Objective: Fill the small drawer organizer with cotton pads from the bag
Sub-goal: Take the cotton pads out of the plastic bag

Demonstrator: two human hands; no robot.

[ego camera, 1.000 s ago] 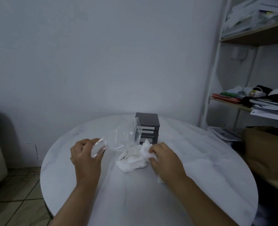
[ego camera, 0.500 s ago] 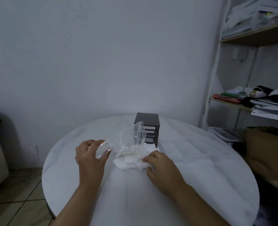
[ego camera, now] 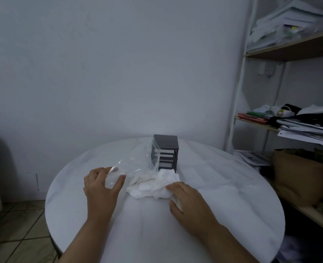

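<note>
The clear plastic bag (ego camera: 136, 164) is held up off the round white table (ego camera: 232, 186), pinched at its near end between the thumb and curled fingers of the left hand (ego camera: 102, 186). The bag is tilted up and away from that hand, and its far edge is seen in front of the left side of the small dark drawer organizer (ego camera: 166, 150). Whether the two are touching cannot be told.

The cotton pads (ego camera: 153, 185) are heaped on the table just in front of the organizer, between the two hands. The left end of the heap is overlapped by the bag's lower edge, and it cannot be told whether those pads are inside the bag.

The right edge of the heap is covered by the right hand (ego camera: 187, 198), palm down. Its fingers are curled over the white pads, and a bit of white is gripped under the thumb side.

The organizer is stood upright toward the far side of the table, its stacked tiers faced this way. What is inside them cannot be made out.

Off to the right, a white-framed shelf unit (ego camera: 238, 103) is loaded with stacked papers (ego camera: 308, 130), and a brown paper bag (ego camera: 299, 177) is set lower down. Tiled floor (ego camera: 14, 234) is seen at lower left.
</note>
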